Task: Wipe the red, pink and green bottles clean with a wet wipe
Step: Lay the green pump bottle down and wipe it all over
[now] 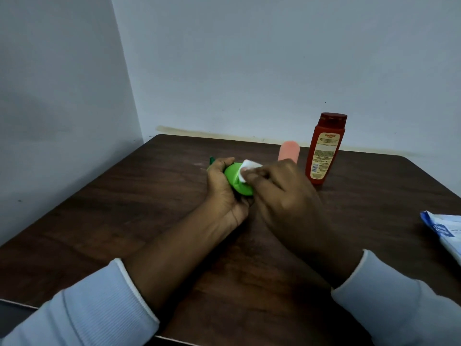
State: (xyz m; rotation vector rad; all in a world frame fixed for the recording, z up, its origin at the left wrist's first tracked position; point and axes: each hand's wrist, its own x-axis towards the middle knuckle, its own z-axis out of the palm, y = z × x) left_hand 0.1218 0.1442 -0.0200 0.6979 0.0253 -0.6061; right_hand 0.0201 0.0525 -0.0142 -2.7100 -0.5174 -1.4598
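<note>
The pale wall closed off the far side and the left. In front of you lay the dark wooden table, and both your forearms reached over it in light blue sleeves.

Your left hand had its fingers curled tightly round the green bottle, near the middle of the table. Your right hand met it from the right, fingers bent and pinching the wet wipe.

The red bottle stood upright at the back right, apart from your hands. Its cream label faced you with a red heading and lines of fine print, all too blurred to read.

At the right edge lay a blue and white packet, partly cut off; its print could not be read either.

You held the green bottle tilted, broad end towards you and a darker green tip past your left fingers. Whether it touched the table cannot be told.

The pink bottle stood just left of the red one, its lower part hidden behind your right hand.

The white wipe was pressed against the green bottle's upper side.
</note>
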